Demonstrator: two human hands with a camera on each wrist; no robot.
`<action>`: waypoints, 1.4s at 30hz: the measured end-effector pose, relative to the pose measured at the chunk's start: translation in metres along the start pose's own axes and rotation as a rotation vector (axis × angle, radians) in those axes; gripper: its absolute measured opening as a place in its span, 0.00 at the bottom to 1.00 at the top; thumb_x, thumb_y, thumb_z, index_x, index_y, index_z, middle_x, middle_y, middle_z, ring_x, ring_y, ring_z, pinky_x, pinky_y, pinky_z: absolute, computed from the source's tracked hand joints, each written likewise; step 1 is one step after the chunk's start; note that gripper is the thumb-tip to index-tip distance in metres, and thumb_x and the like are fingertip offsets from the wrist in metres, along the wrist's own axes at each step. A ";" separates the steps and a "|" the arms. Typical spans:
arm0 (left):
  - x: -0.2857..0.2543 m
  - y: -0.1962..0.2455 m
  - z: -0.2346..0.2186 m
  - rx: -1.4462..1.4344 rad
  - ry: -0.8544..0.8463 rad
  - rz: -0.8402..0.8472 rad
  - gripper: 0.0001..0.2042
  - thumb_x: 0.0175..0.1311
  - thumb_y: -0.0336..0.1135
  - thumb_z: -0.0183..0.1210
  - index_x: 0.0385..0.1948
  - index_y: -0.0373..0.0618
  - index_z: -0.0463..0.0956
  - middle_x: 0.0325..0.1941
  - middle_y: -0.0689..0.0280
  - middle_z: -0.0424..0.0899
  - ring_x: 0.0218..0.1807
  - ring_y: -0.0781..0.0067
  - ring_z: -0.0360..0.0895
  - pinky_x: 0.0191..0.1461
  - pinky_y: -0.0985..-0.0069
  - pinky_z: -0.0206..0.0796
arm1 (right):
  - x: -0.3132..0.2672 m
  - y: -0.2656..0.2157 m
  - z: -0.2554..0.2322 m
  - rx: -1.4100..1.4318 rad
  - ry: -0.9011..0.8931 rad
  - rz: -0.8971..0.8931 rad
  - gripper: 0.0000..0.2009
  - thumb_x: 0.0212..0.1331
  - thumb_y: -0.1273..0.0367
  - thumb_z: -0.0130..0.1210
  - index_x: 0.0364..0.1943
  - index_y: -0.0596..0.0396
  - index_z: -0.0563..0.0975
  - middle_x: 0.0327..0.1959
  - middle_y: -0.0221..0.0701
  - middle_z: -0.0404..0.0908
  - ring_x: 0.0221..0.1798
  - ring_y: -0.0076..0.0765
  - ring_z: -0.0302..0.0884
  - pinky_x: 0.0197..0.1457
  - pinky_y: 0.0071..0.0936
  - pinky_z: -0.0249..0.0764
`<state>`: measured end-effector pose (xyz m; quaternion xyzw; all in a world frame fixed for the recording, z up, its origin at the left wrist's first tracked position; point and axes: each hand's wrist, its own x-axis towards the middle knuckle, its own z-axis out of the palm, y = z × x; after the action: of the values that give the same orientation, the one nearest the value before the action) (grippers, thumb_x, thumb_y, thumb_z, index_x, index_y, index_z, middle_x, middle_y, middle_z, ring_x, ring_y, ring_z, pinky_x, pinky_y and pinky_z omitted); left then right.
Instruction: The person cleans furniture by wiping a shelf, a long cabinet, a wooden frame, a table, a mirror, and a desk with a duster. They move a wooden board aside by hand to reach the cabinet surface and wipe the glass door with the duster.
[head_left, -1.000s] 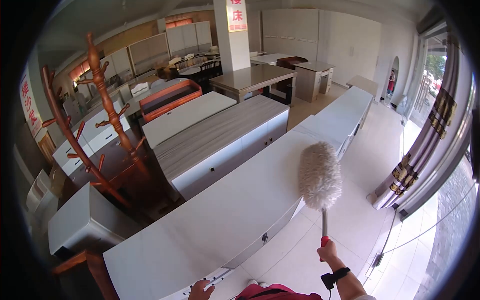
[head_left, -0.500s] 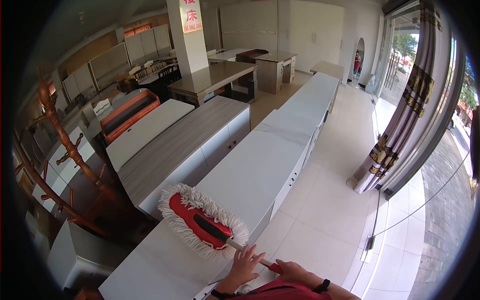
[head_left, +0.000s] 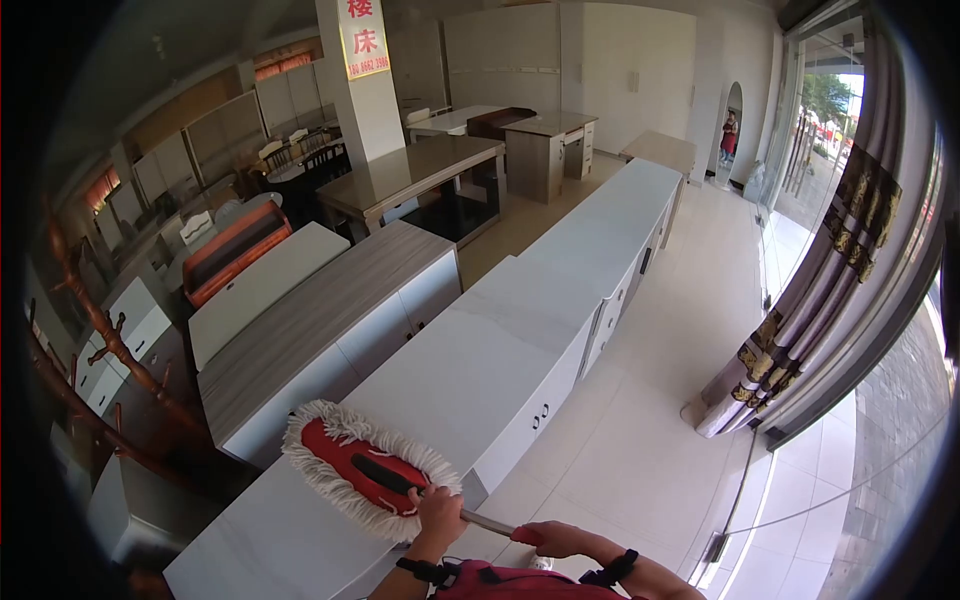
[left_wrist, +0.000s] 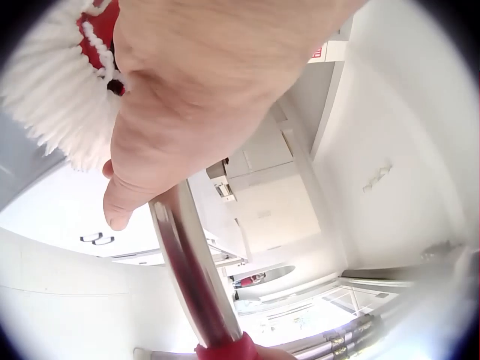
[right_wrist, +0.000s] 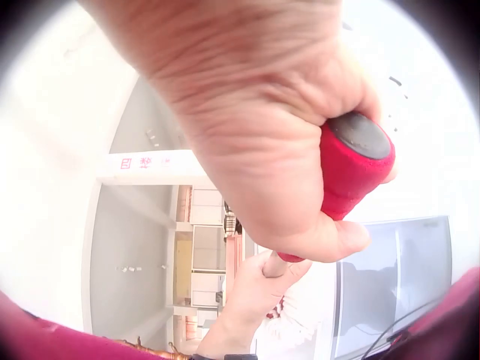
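Note:
A mop-style duster with a red back (head_left: 335, 452) and white yarn fringe (head_left: 310, 480) lies over the near part of a long white cabinet top (head_left: 500, 330) in the head view. My left hand (head_left: 438, 515) grips its metal shaft close to the head. In the left wrist view the shiny shaft (left_wrist: 191, 262) runs out from under that hand, and the thumb points along it. My right hand (head_left: 562, 540) holds the red handle (right_wrist: 349, 176) at the far end, fingers wrapped round it, with the grey end cap (right_wrist: 361, 135) showing in the right wrist view.
A wood-grain cabinet (head_left: 330, 320) stands left of the white one, and a reddish-brown coat rack (head_left: 120, 350) farther left. On the right are a tied curtain (head_left: 800, 340) and glass doors. Pale floor tiles (head_left: 620, 420) run between. A pillar (head_left: 365, 110) rises behind.
The duster has swung from the right side over to the near left of the cabinet top, its red back now showing. My left hand has come up and taken hold of the shaft.

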<state>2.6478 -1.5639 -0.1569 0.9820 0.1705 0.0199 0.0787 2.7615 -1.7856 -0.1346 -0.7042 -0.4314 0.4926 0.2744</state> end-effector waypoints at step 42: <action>0.119 -0.042 0.096 0.027 0.430 -1.276 0.33 0.50 0.56 0.52 0.58 0.48 0.60 0.64 0.45 0.53 0.66 0.43 0.45 0.63 0.46 0.37 | 0.449 -0.049 -0.402 0.150 0.283 -0.208 0.26 0.27 0.81 0.56 0.39 0.56 0.64 0.26 0.31 0.65 0.24 0.32 0.66 0.21 0.32 0.66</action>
<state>2.7525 -1.4987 -0.2565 0.6639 0.7294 0.1626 0.0271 3.1832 -1.3522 -0.1540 -0.6957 -0.4210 0.3887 0.4332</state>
